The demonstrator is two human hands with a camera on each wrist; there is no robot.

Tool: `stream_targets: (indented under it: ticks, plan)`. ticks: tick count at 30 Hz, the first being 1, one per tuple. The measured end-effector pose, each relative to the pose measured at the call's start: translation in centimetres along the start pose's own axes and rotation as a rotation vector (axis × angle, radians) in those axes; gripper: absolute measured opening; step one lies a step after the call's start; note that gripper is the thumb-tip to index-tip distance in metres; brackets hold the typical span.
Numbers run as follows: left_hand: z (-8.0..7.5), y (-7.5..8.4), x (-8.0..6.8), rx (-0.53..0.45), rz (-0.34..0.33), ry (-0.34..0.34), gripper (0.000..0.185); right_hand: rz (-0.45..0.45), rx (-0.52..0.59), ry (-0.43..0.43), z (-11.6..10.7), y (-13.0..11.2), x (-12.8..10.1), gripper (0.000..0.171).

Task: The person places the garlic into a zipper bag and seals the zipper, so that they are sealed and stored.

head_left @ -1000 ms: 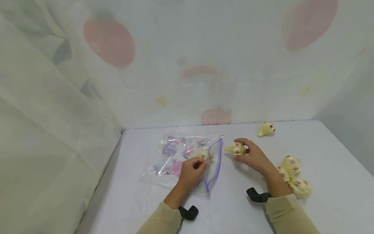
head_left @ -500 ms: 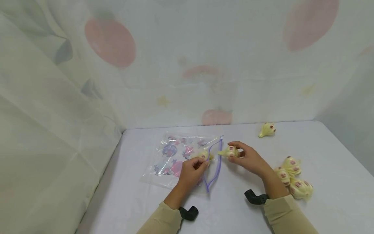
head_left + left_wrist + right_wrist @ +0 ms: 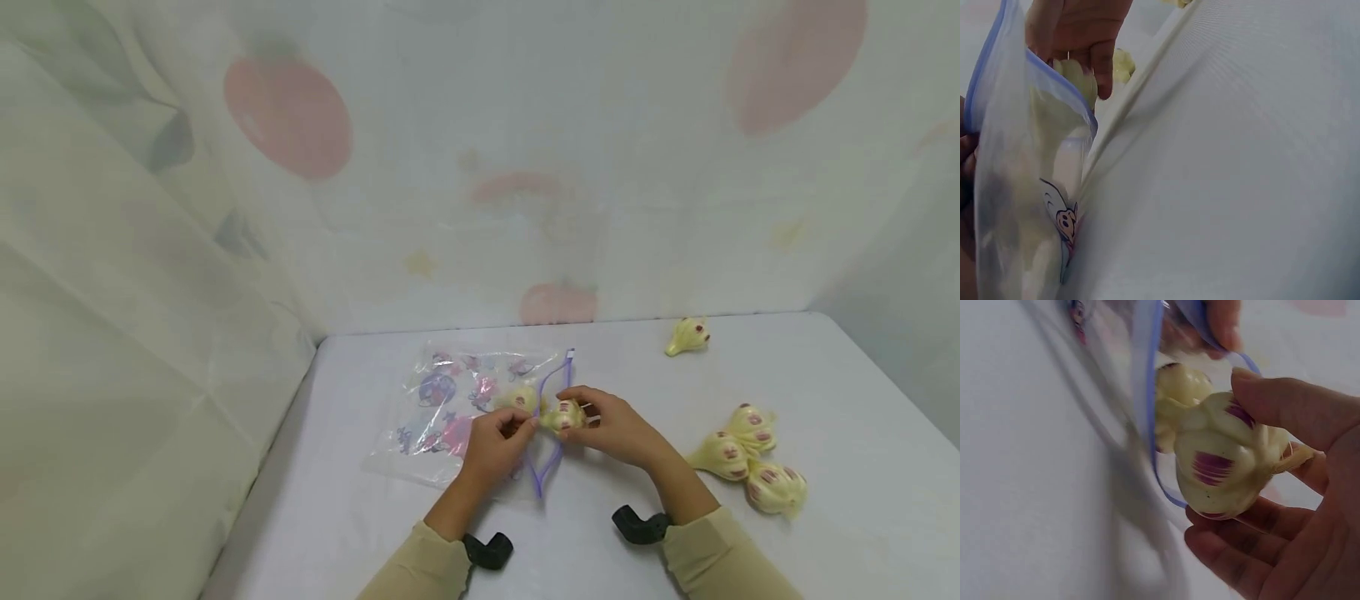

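A clear zip bag (image 3: 427, 400) with a purple zip edge and cartoon prints lies on the table, its mouth spread toward the right. My left hand (image 3: 491, 450) pinches the bag's upper edge and holds the mouth apart. Between the thumb and fingers of my right hand (image 3: 618, 429) is a garlic bulb (image 3: 1216, 462), cream with purple streaks. Its stem end points left into the mouth, and the bulb is at the purple edge. Another garlic bulb (image 3: 521, 398) shows through the plastic inside the bag.
Several more garlic bulbs lie right of the right hand: one at the upper right (image 3: 723, 454) cluster's left side, another garlic bulb (image 3: 776, 487) in front. A single garlic bulb (image 3: 687, 335) lies near the table's back edge. A printed curtain (image 3: 645, 208) rises behind.
My right hand has carried the garlic bulb left and nearer, from beside the bag to within its mouth. My left hand keeps its hold on the bag edge.
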State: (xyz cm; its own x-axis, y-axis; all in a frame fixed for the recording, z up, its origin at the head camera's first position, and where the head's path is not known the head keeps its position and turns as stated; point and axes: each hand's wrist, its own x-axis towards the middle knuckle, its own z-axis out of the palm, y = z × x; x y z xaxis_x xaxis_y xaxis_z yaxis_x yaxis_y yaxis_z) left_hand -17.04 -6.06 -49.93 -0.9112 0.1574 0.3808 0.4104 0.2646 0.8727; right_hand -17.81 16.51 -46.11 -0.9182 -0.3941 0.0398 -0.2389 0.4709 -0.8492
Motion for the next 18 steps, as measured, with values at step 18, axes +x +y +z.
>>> stream_targets:
  ticks: [18]
  plan:
    - [0.3, 0.1, 0.1, 0.032, 0.105, -0.062, 0.007, 0.031, -0.210, 0.302, 2.9, 0.0, 0.8, 0.068]
